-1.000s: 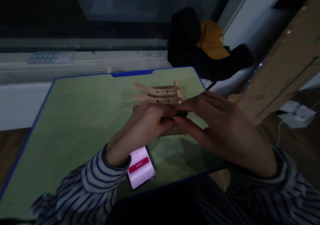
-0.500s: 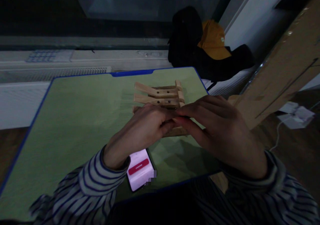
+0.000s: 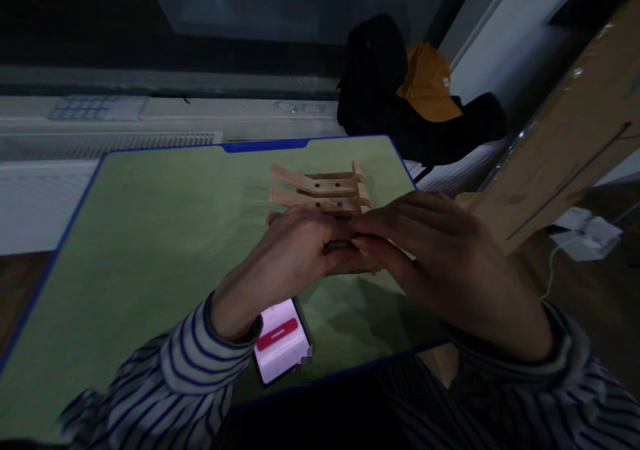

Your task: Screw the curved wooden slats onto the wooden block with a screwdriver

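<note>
A light wooden slatted piece (image 3: 327,185) with small dark holes lies on the green tabletop (image 3: 165,230). Its angled slat ends point left, and rounded blocks line its right end. My left hand (image 3: 287,257) reaches over the near part, closed around it, with the thumb on the near side. From the right, my right hand (image 3: 445,257) pinches at the near right end, its fingertips meeting those of my left hand. Both hands hide much of the near slats. Whatever small part may lie between my right fingertips is hidden.
A lit phone (image 3: 280,347) lies by my left wrist, near the table's front edge. Behind the table are a radiator (image 3: 165,140), dark bags (image 3: 373,70) and a mustard cap (image 3: 427,80). A large cardboard box (image 3: 575,110) stands on the right.
Both hands stay at the near end of the wooden piece. The gap by my left thumb and finger is slightly wider, and my right wrist has shifted a little to the right.
</note>
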The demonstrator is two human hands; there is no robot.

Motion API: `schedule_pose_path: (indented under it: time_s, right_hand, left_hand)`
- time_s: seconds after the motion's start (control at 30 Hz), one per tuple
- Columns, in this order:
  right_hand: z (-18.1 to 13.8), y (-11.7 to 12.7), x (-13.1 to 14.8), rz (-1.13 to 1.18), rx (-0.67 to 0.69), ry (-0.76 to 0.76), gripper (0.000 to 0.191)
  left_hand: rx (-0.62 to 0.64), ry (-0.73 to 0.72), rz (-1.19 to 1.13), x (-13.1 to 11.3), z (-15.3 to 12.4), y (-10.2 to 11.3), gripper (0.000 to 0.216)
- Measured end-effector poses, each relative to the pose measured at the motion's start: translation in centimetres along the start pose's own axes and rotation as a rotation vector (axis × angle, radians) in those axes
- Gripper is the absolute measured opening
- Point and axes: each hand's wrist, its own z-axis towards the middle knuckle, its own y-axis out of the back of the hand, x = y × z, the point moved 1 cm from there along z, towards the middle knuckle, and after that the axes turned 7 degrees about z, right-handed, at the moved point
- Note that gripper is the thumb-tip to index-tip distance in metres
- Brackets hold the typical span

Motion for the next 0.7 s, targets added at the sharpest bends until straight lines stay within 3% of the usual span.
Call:
schedule_pose_path:
  time_s: [0.17,0.33,0.53,0.7]
  right_hand:
    - [-0.2,-1.0,0.5,-0.159,-0.081,-0.021,0.020]
    - [0.3,-1.0,0.7,-0.193,-0.066,-0.017,0.023]
    - [0.3,0.6,0.4,-0.009,0.034,0.001,0.035]
    - [0.3,0.8,0.5,0.060,0.023,0.043,0.021]
  left_hand:
    - [0.024,-0.091,-0.072,0.2,0.2,0.0,0.020]
    - [-0.023,-0.027,-0.026,0.2,-0.3,0.0,0.022]
    - [-0.005,-0.053,-0.049,0.3,-0.3,0.0,0.020]
    - [0.025,-0.047,-0.023,0.6,-0.4,0.0,0.016]
